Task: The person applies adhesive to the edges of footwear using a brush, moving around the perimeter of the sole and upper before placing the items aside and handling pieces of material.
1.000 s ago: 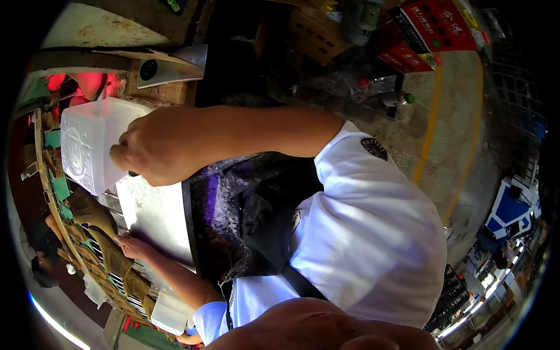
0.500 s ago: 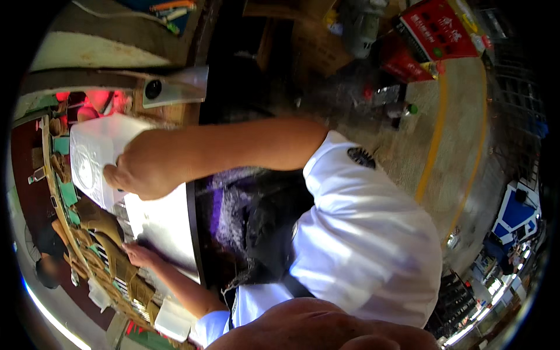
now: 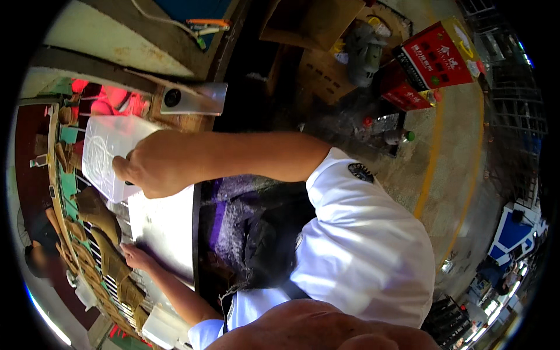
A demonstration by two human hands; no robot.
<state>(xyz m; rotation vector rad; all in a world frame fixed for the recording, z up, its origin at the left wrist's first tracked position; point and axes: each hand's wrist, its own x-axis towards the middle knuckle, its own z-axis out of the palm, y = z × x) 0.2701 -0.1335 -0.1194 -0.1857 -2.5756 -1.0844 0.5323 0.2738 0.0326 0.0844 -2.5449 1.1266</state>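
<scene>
Two bare hands are in view, both belonging to one person in a white short-sleeved shirt. Two boxy, translucent white plastic tubs can be counted: the larger-looking one sits at the far upper end of the brightly lit, pale flat worktop, and the second tub lies near the lower edge. Along the left runs a rack carrying several brown boot-shaped pieces; they overlap too much for a sure count. Two red printed cartons stand at the upper right, one clear bottle with a green cap lies near them, and two yellow lines cross the floor.

The right arm reaches across level, its elbow only slightly bent. The right hand is curled, back toward the camera, overlapping the first tub's near side; a small dark bit peeks out beneath it, and whether it grips that or the tub cannot be told. The left forearm slants up from below, and the left hand has its fingers drawn narrowly together beside the brown pieces, at the worktop's edge; whether it pinches anything cannot be told.
</scene>
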